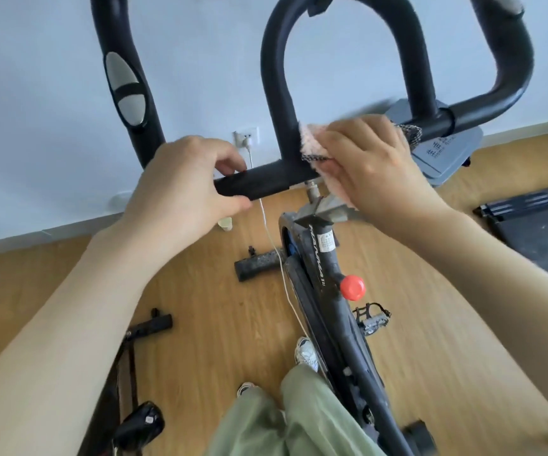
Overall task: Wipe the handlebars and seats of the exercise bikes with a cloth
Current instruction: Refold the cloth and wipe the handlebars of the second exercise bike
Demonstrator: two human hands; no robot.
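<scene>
The black foam-covered handlebars (266, 182) of an exercise bike fill the upper half of the view, with a tall centre loop and two side horns. My left hand (184, 189) grips the horizontal bar left of centre, fingers curled over its top and thumb under. My right hand (374, 162) holds a pink cloth (310, 141) with a dark mesh edge and presses it against the bar at the foot of the centre loop. The bike's seat is out of view.
The bike frame (325, 258) with a red knob (352, 287) runs down between my legs. A white cable (274, 245) hangs from a wall socket. A treadmill (535, 225) lies at the right, a grey scale behind the bars, another machine at the lower left.
</scene>
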